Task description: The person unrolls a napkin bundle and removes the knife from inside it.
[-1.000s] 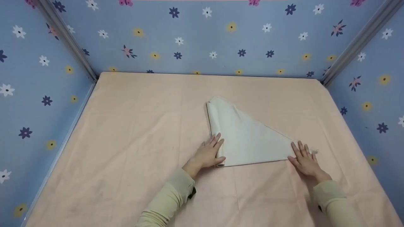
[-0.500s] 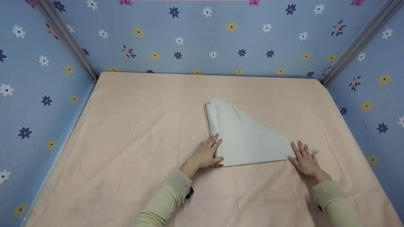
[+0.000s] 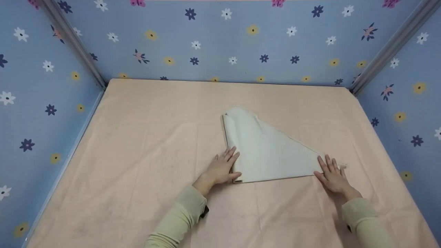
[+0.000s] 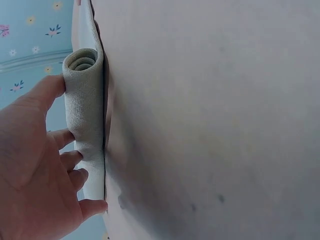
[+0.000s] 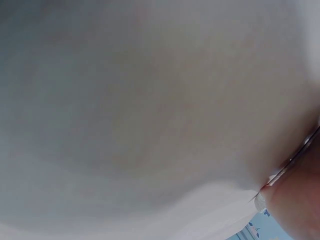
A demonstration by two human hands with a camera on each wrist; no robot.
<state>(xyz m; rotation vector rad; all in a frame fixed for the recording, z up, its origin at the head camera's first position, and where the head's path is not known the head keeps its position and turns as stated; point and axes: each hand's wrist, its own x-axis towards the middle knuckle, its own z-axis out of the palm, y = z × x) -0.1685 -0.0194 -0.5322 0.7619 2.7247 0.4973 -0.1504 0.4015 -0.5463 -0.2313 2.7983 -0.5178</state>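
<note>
A pale whitish cloth [image 3: 275,151] lies on the table, broad on the left and narrowing to the right. Its left edge is coiled into a roll [image 4: 85,105], whose spiral end shows in the left wrist view. My left hand [image 3: 222,168] rests on this roll near the front corner, its thumb and fingertips spread along the rolled side. Flat on the cloth's narrow right end is my right hand [image 3: 333,175], fingers extended, with a small frayed tip [image 3: 344,166] of the cloth poking out beyond them. In the right wrist view only part of a finger [image 5: 295,195] shows, blurred.
A peach cover [image 3: 137,155] with faint creases spreads over the table. Blue flowered panels [image 3: 213,38] stand along the back and both sides, with grey posts [image 3: 74,43] at the far corners.
My left hand has shifted slightly to the left, and the cloth's rolled left edge has moved with it. The right hand stays in place.
</note>
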